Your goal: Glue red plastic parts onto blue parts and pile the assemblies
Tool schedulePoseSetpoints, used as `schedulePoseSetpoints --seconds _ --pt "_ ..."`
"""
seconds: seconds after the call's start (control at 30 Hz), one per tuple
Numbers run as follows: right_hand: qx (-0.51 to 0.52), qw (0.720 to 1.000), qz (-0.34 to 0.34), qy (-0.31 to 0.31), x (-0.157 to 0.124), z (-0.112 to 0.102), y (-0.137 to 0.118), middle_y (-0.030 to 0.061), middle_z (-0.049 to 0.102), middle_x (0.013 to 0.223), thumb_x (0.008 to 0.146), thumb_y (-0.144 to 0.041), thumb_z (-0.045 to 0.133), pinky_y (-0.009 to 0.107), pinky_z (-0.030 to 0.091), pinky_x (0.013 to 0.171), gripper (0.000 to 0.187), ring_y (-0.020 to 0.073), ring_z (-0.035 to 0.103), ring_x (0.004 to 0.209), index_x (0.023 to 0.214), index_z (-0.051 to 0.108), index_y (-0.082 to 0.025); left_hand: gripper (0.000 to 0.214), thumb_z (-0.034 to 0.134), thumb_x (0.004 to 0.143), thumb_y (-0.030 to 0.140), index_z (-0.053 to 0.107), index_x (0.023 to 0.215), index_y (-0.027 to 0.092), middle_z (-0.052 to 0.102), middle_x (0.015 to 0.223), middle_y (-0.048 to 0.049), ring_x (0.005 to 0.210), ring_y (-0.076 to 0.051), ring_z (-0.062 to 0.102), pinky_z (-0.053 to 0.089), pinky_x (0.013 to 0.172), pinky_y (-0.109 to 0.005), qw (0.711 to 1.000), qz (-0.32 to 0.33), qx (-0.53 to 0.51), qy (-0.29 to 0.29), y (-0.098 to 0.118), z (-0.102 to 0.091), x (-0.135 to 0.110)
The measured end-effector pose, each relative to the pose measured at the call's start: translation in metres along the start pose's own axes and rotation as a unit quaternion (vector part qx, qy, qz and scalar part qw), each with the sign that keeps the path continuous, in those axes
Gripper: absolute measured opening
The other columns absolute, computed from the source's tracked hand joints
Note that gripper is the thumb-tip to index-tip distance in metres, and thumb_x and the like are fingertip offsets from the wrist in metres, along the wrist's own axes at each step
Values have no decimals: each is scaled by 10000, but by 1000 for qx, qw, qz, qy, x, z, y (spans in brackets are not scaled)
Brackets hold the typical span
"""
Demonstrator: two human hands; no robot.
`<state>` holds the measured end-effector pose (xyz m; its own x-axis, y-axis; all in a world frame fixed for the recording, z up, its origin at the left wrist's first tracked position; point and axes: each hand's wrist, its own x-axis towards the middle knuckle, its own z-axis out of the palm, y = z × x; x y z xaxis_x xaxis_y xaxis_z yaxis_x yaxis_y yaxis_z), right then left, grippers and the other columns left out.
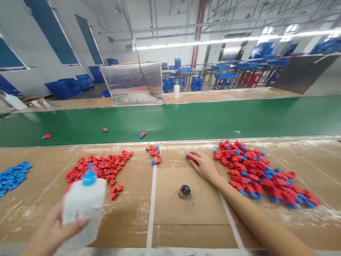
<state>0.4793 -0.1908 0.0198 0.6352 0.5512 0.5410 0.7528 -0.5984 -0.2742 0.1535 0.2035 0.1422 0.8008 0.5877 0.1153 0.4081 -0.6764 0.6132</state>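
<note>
A translucent white squeeze bottle (84,206) with a blue cap is gripped in my left hand (57,227), upright at the lower left and a little blurred. It partly covers a pile of small red plastic pieces (102,169). My right hand (202,164) reaches over the cardboard with its fingers closed around a small red and blue piece (191,159), mostly hidden under them. Right of that hand lies a large heap of joined red and blue pieces (250,170). A few more red and blue pieces (154,153) lie to its left.
A black round fitting (185,191) is set in the cardboard-covered bench (170,213). Flat blue pieces (14,176) lie far left. Beyond runs a green conveyor belt (186,121) carrying 3 small red and blue pieces. Another white bottle (177,90) stands on the far ledge.
</note>
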Motion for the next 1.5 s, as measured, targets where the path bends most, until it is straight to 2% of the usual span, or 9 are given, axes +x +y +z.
schedulePoseSetpoints --seconds 0.07,0.17,0.23,0.3,0.37,0.53,0.77,1.23,1.5 --pt "-1 1000 7 0 -1 -2 1 80 621 1223 977 -284 456 415 497 904 302 265 591 1055 1205 651 -248 801 673 651 631 529 1314 207 729 1043 -71 928 -309 672 577 749 -341 989 31 -31 -140 47 35 -11" --pt "5 1000 13 1 -3 -5 3 81 614 1233 978 -279 472 409 482 904 291 264 580 1052 1208 647 -245 724 689 693 510 510 1337 232 697 1125 -39 965 -257 650 532 799 -280 940 105 16 -325 113 69 -14" --pt "13 1000 16 1 -4 -7 4 83 614 1228 978 -270 479 406 472 907 282 262 574 1051 1202 647 -243 634 665 716 470 547 1288 222 705 1040 -21 887 -227 647 512 755 -259 908 133 58 -394 145 79 -9" --pt "20 1000 17 -1 -5 -9 4 83 616 1217 975 -254 489 401 461 909 273 262 568 1050 1197 646 -237 539 663 711 456 606 1189 215 703 940 -12 818 -216 638 491 705 -255 885 148 112 -428 168 83 -3" --pt "25 999 20 -4 -4 -11 5 81 620 1203 970 -238 500 396 454 901 266 260 564 1047 1194 643 -237 496 671 699 461 632 1134 228 697 898 -16 806 -229 633 470 682 -268 870 154 173 -435 184 84 2" --pt "32 999 31 -9 -3 -14 7 72 618 1186 971 -243 503 385 441 871 252 255 554 1035 1181 642 -248 622 670 674 528 612 1226 246 686 974 -81 922 -304 624 450 748 -334 853 163 291 -403 207 82 13" --pt "41 998 40 -11 -2 -18 9 57 620 1174 952 -223 540 365 432 848 231 248 538 1018 1159 642 -242 615 657 672 539 624 1210 241 689 1000 -90 913 -309 627 442 741 -341 830 165 321 -424 232 81 22" --pt "50 998 40 -13 0 -19 8 75 619 1149 958 -211 520 391 431 860 220 261 534 1020 1133 649 -245 552 659 669 511 635 1143 229 694 979 -75 888 -290 624 430 720 -319 826 177 338 -415 243 82 26" --pt "46 998 41 -14 -1 -19 7 69 622 1155 957 -208 527 385 431 857 218 260 536 1017 1136 648 -240 648 663 659 573 612 1220 252 691 1003 -81 914 -307 622 432 746 -336 831 184 327 -411 233 85 30"
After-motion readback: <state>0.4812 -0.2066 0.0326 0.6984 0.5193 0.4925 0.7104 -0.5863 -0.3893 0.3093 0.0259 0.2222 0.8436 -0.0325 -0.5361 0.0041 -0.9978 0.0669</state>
